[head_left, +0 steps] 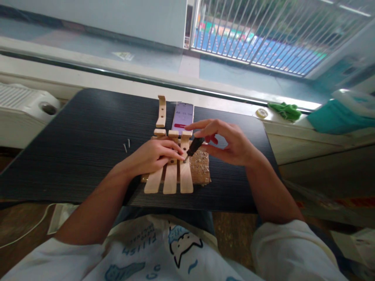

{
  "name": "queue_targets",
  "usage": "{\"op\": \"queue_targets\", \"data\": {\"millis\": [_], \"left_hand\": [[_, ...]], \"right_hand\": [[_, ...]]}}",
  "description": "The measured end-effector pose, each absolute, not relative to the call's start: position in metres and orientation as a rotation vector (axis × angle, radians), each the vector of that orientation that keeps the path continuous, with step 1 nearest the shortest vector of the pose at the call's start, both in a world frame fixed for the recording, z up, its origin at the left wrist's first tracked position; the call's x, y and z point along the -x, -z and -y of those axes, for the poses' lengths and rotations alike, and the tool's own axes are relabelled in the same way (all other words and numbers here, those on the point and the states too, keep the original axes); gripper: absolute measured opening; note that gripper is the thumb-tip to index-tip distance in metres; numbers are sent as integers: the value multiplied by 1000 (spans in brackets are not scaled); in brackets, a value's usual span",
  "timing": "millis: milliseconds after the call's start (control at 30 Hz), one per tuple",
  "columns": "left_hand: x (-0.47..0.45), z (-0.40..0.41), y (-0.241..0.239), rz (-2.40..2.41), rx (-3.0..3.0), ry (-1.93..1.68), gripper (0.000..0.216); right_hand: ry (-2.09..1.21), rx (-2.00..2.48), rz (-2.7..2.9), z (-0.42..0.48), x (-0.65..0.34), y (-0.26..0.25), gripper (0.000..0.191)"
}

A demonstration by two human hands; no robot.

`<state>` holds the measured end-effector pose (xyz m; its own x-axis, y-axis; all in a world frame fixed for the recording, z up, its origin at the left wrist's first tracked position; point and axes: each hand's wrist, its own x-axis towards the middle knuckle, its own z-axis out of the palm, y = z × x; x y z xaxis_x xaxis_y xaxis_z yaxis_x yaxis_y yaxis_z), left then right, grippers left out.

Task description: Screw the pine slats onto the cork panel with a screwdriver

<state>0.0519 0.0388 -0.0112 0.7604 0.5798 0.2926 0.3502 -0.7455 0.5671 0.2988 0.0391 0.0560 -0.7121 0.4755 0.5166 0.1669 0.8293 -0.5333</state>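
Note:
Three pale wooden hook-shaped pieces lie side by side, their flared ends towards me: a left piece [153, 183], a middle piece [170, 181] and a right piece [186, 179]. Under them is a brown block [201, 166] with a shiny wrapping. My left hand [154, 154] lies across the pieces, fingers stretched out, fingertips beside a hole in the right piece. My right hand [227, 142] holds a black-handled screwdriver [195, 146] by its top end, some fingers raised. The screwdriver leans, its tip at the right piece's lower hole. A screw there cannot be made out.
A fourth wooden piece [161, 112] with two holes lies beyond the others, next to a phone [183, 115] showing a timer. Two loose screws [127, 145] lie on the black table [96, 117]. On the sill are a tape roll [261, 113] and a green cloth [284, 111].

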Motion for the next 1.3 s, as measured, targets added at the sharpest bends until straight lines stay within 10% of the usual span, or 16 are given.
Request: {"op": "queue_targets", "data": {"millis": [367,1300], "left_hand": [[-53,-38,10,-680,-2486,-650,41],[-53,-39,9,-694,-2476,-634,40]], "right_hand": [[-939,475,2273,-38,-297,-44,21],[-538,804,2166,-36,-289,-51,20]]}}
